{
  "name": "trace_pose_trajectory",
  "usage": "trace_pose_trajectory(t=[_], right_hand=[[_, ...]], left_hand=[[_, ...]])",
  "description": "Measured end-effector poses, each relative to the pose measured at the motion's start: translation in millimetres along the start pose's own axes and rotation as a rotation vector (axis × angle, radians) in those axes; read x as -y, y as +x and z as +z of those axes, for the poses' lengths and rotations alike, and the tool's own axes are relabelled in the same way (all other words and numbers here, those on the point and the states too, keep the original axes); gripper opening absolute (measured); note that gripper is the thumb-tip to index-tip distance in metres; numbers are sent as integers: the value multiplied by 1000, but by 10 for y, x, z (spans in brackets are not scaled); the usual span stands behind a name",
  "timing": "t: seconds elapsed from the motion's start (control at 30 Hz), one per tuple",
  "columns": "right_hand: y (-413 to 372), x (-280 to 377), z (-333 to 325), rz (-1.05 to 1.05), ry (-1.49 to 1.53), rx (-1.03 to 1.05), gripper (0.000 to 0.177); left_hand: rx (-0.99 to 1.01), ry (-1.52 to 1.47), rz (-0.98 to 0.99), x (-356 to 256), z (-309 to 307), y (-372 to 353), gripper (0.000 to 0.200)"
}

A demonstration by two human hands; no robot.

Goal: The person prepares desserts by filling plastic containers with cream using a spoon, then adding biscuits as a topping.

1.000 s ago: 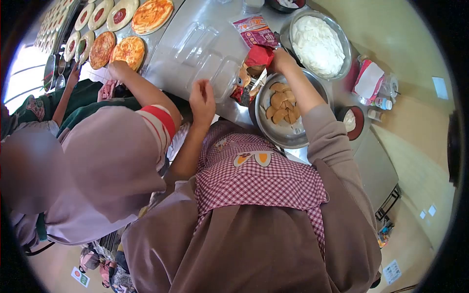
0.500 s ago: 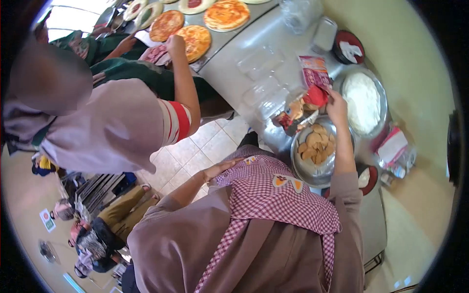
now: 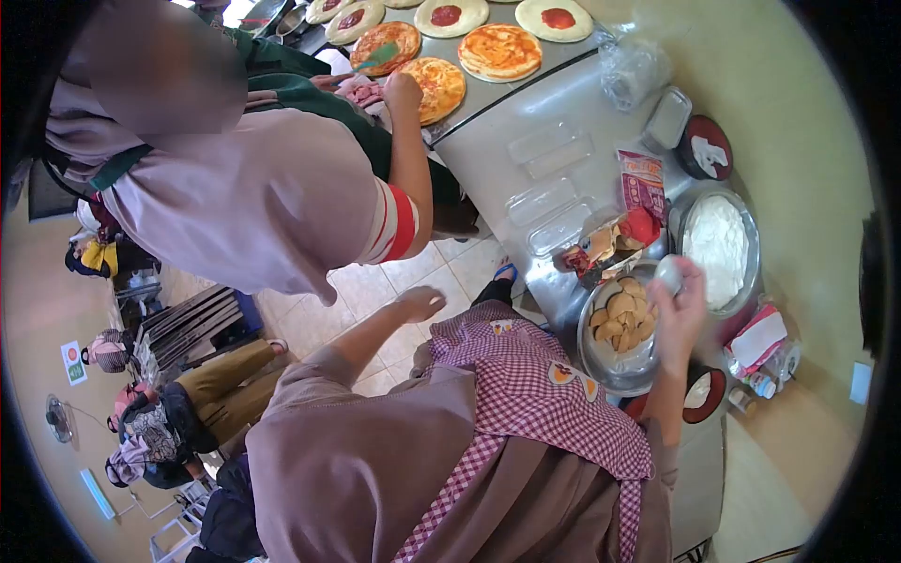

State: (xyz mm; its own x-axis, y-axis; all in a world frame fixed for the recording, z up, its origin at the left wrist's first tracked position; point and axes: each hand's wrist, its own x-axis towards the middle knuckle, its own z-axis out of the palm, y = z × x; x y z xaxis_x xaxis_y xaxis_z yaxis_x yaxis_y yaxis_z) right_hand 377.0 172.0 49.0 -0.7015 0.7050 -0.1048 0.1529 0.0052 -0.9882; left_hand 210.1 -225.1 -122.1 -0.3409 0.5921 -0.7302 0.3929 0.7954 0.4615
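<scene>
My right hand (image 3: pixel 682 310) is raised over the right rim of a metal bowl (image 3: pixel 601 373), closed on a small pale rounded object (image 3: pixel 669 274) whose kind I cannot make out. Flat brown pieces (image 3: pixel 621 319) lie in that bowl. Just beyond it are a torn, crumpled packet (image 3: pixel 601 246) and a red packet end (image 3: pixel 640 226). Away from the table, my left hand (image 3: pixel 419 303) hangs over the floor to the left of my checked apron (image 3: pixel 526 361). Its fingers are extended and hold nothing.
A basin of white powder (image 3: pixel 721 249), a purple packet (image 3: pixel 642 180) and clear plastic trays (image 3: pixel 549 202) stand on the metal table (image 3: pixel 479 155). At the left, a co-worker (image 3: pixel 235 188) reaches toward pizzas (image 3: pixel 500 53). Another bowl (image 3: pixel 710 394) sits by my right forearm.
My right hand has left the red packet and come back toward me, now gripping the pale object. My left hand has moved off the apron into the air. The view has shifted.
</scene>
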Motion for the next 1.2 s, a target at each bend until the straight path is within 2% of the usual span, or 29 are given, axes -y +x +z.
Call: trace_pose_trajectory(t=[0.03, 0.1, 0.13, 0.17, 0.23, 0.33, 0.4, 0.5, 0.57, 0.6, 0.67, 0.77, 1.0, 1.2], right_hand=[[-164, -28, 26, 76, 21, 50, 41], [-515, -187, 7, 295, 8, 170, 44], [-691, -261, -27, 435, -26, 239, 45], [-856, -311, -49, 481, -3, 292, 46], [-1211, -527, -96, 529, 19, 341, 47], [-1643, -899, -117, 492, 39, 263, 45], [-1803, -986, -93, 779, 260, 175, 43], [-2066, -1307, -98, 750, 342, 209, 37], [-2138, -1431, -168, 728, 346, 203, 37], [-2166, -1494, -142, 709, 349, 196, 37], [-2189, -1564, -165, 670, 353, 179, 37], [-2243, -1639, -205, 619, 357, 154, 37], [-2408, -1741, -265, 508, 374, 80, 37], [-2502, -1830, -325, 407, 384, 24, 37]], left_hand=[[-156, -63, 91, -38, 55, 125, 34], [-196, -241, 210, -384, -56, 303, 35], [-272, -277, 263, -499, -11, 412, 34], [-350, -315, 316, -613, 50, 512, 35], [-344, -432, 273, -960, 45, 574, 37], [-322, -605, 191, -1242, 80, 742, 42], [-302, -662, 157, -1348, 110, 853, 45], [-355, -751, 137, -1420, 227, 1036, 48], [-469, -808, 129, -1414, 325, 1184, 54], [-473, -809, 130, -1428, 348, 1224, 54], [-351, -1024, 3, -1494, 322, 1251, 57], [-347, -1152, -29, -1600, 257, 1229, 56], [-353, -1089, -108, -1740, 110, 1229, 56], [-375, -1072, -153, -1699, 99, 1322, 46]])
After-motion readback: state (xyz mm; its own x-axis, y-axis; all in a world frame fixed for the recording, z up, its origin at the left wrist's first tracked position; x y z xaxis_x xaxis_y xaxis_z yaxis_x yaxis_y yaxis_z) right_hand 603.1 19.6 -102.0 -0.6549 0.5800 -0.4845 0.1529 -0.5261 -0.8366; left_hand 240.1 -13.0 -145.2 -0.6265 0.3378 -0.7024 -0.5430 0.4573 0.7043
